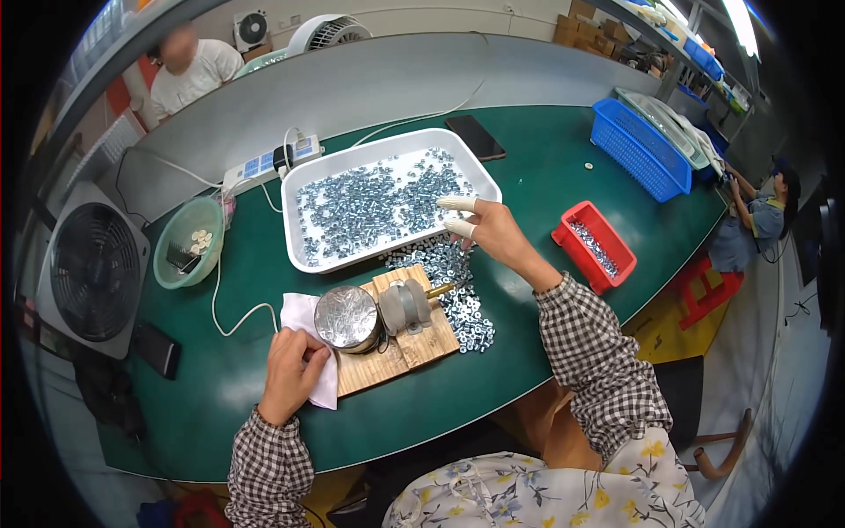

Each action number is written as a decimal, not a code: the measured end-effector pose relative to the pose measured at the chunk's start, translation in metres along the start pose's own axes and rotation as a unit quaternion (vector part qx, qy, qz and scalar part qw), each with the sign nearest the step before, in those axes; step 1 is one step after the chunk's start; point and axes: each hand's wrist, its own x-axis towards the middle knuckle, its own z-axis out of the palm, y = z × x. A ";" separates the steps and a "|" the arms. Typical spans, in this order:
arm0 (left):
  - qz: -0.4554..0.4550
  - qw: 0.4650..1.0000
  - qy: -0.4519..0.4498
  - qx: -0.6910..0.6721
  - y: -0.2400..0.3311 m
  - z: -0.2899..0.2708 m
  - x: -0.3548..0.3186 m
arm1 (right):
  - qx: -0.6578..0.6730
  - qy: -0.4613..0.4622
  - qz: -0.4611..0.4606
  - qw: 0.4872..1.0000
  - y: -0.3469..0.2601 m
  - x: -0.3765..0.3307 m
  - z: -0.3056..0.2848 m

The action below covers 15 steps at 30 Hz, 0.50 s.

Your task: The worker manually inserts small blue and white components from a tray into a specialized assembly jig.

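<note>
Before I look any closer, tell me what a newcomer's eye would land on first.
Probably the big white tray of small silvery metal parts in mid-table, with the right hand's pale finger cots over its right side. Next, likely the bright red bin to the right and the shiny foil-topped can nearer the wearer, beside the left hand.

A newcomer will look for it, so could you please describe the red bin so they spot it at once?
On the green table, find the large white tray of metal pieces, then look to its right, past the right hand. There sits a small red bin with metal pieces inside; its colour sets it apart from the larger blue basket beyond.
</note>
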 end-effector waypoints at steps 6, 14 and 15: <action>-0.004 1.000 0.022 0.009 0.004 0.000 -0.001 | -0.119 -0.029 -0.118 0.985 0.023 -0.036 -0.006; -0.017 1.000 0.013 0.005 0.004 -0.001 0.000 | -0.271 -0.035 -0.207 0.939 0.032 -0.054 -0.005; -0.018 1.000 0.012 0.005 0.004 0.000 0.000 | -0.281 -0.044 -0.199 0.938 0.030 -0.053 -0.004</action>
